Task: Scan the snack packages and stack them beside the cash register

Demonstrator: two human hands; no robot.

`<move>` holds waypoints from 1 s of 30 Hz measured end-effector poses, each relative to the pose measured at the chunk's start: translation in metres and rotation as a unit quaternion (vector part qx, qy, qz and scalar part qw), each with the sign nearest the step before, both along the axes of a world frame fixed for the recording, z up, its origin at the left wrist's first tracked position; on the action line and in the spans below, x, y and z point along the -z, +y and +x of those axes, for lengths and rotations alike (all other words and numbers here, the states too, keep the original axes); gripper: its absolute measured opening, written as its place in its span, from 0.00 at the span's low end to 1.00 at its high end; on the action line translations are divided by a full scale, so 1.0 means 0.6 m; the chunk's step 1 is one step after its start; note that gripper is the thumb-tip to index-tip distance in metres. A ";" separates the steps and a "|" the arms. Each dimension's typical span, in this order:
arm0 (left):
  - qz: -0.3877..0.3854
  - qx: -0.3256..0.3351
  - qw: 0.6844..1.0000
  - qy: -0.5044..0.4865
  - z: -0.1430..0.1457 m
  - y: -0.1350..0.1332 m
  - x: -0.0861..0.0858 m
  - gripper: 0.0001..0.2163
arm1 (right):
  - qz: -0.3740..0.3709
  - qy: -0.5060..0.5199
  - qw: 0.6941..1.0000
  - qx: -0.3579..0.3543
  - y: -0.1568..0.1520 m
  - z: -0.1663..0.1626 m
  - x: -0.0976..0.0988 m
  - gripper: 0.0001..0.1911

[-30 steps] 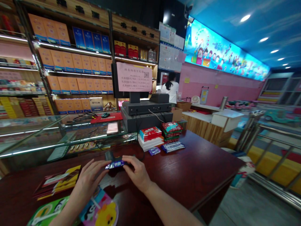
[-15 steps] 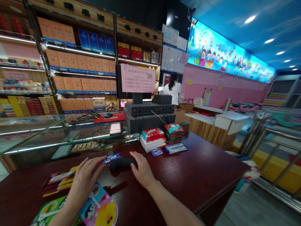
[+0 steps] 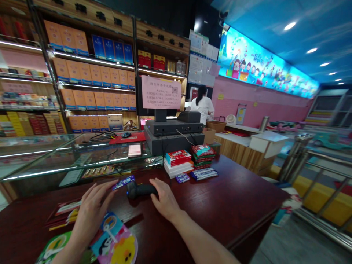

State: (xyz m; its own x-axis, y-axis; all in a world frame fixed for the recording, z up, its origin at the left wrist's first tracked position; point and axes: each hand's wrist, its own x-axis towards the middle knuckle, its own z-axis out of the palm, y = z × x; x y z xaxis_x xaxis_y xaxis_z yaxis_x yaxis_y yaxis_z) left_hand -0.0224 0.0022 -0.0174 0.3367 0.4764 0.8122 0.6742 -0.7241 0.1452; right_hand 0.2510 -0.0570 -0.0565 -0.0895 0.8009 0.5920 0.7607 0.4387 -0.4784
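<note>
Between the fingertips of my left hand (image 3: 95,205) is a small purple candy packet (image 3: 123,182), held above the dark wooden counter (image 3: 217,205). Just right of it lies a black barcode scanner (image 3: 141,189), its head pointing left toward the packet. My right hand (image 3: 166,200) is wrapped round the scanner's handle end. Under and beside my left forearm are colourful cartoon packages (image 3: 118,240) and a dark red package with yellow (image 3: 64,212), both partly covered by the arm.
Beyond my hands stand stacked red and white boxes (image 3: 178,163), red-green packets (image 3: 202,156), a blue-white packet (image 3: 205,173) and another purple packet (image 3: 182,178). A grey cash register (image 3: 174,134) and glass display case (image 3: 90,161) lie behind. One person (image 3: 202,106) stands further back.
My left hand has moved left with the purple packet, away from the scanner's head. My right hand and the scanner have shifted slightly left.
</note>
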 end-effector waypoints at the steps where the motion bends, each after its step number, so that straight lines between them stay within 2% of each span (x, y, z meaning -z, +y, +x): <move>1: 0.001 0.000 1.000 -0.002 -0.001 0.000 -0.001 0.20 | -0.007 -0.005 1.000 -0.002 -0.001 -0.001 -0.001 0.33; 12: 0.015 0.000 1.000 -0.009 0.000 0.002 -0.003 0.20 | -0.078 -0.049 0.996 -0.005 -0.008 -0.010 -0.011 0.31; 23: -0.010 0.005 1.000 -0.020 0.001 -0.001 -0.004 0.21 | -0.086 -0.068 0.994 0.001 -0.009 -0.011 -0.017 0.30; 30: -0.040 0.006 0.998 -0.038 0.000 -0.004 -0.008 0.20 | -0.101 -0.109 0.989 -0.027 0.000 0.001 -0.039 0.28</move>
State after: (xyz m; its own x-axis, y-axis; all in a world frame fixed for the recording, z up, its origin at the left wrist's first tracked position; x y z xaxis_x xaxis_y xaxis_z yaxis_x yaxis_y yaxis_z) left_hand -0.0223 0.0001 -0.0127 0.2807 0.5370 0.7955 0.6510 -0.7156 0.2533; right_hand 0.2515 -0.0569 -0.0333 -0.2432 0.8914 0.3825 0.8337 0.3936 -0.3872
